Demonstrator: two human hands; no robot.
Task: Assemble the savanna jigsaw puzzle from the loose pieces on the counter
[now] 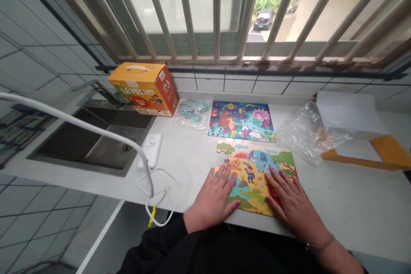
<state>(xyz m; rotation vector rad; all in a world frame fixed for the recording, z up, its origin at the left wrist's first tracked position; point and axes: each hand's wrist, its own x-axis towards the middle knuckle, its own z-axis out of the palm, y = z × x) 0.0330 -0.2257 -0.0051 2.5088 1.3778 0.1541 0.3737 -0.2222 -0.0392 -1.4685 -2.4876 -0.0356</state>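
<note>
Left hand (210, 199) and right hand (293, 201) both flat on the yellow jigsaw puzzle (253, 175), on its near edge. Fingers (224, 175) spread and released, pressing down, not gripping anything. Puzzle lies flat on the worktop (353, 197), right in front of the person, between the hands and a finished blue-and-green puzzle (241, 121). The two puzzles are just apart. Tree piece (225, 147) at the yellow puzzle's far-left corner, small gap beside it.

Left along the wall: orange box (143, 88) with a white handle, then a plastic bag of teal pieces (193, 111). Right: crumpled clear bag (308, 132) lying over an orange tray (382, 154). Far left: steel sink (77, 141), white device (150, 150) on the worktop beside it, white hose (80, 122) arching above the sink. Barred window (192, 8) behind.
</note>
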